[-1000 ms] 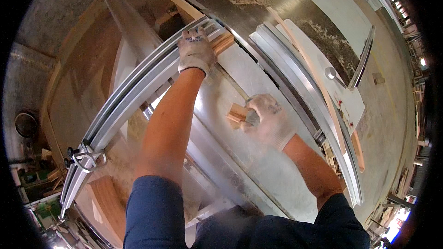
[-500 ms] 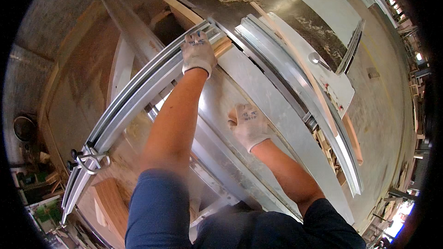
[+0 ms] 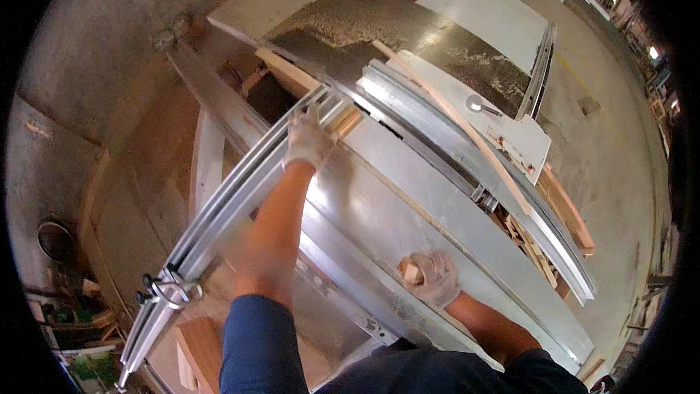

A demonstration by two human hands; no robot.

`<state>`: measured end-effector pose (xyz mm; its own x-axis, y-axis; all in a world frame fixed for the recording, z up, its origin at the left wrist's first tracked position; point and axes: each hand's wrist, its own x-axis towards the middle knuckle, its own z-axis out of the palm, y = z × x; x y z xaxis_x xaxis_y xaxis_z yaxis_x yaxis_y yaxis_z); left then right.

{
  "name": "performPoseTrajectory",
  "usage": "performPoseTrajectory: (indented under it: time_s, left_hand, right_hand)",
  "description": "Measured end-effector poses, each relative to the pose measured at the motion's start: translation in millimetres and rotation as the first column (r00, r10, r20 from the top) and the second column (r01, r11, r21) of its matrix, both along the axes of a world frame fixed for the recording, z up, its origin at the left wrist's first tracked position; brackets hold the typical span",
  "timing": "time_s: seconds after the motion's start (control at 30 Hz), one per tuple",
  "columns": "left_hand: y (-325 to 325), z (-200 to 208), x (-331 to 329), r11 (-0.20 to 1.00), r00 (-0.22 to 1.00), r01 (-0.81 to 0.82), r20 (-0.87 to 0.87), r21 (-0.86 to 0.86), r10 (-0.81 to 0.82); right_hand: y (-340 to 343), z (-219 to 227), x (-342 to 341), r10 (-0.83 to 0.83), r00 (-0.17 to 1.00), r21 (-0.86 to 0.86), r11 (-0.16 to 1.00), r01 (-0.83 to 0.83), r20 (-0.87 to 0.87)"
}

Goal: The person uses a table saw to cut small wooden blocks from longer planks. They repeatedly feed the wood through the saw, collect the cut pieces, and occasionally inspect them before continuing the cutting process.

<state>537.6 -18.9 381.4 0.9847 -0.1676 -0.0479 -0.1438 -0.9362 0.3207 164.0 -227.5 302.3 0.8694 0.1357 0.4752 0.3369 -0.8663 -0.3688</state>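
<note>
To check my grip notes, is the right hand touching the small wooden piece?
Touching. The head view shows the gloved right hand closed around the small wooden piece, whose pale end is visible.

The right hand (image 3: 436, 280) has moved from the centre of the frame to lower right of centre, nearer the body. Its small wooden piece (image 3: 413, 273) has come along.

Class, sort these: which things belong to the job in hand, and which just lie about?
Seemingly in use:
left hand on metal fence
wood piece beside it
right hand holding small wood block

Probably lying about:
long thin wood strip
scrap wood
brown board
</note>
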Motion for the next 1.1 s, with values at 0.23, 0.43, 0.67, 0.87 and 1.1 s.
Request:
performPoseTrajectory:
  time_s: [0.23,0.43,0.67,0.87,1.1]
  left_hand:
    - [50,-56,-67,0.987,0.842,0.049,0.526,0.153,-0.123]
    - [46,-77,-61,0.98,0.919,0.021,0.383,0.195,-0.096]
    - [-13,-70,-26,0.94,0.992,0.074,0.068,0.334,-0.102]
    - [-30,-68,-6,0.86,0.982,0.102,0.087,0.5,-0.167]
    - [-35,-21,-7,0.857,0.969,-0.03,0.226,0.514,-0.102]
  right_hand:
    - [5,5,3,-0.027,1.0,0.011,1.0,0.026,0.011]
    - [3,2,3,-0.038,0.999,0.028,0.999,0.038,-0.017]
    - [-5,6,0,-0.064,0.997,0.003,0.998,0.064,-0.045]
    - [1,14,7,-0.011,0.999,-0.02,1.0,0.01,-0.035]
    - [2,9,8,0.003,0.998,0.034,0.999,-0.001,-0.063]
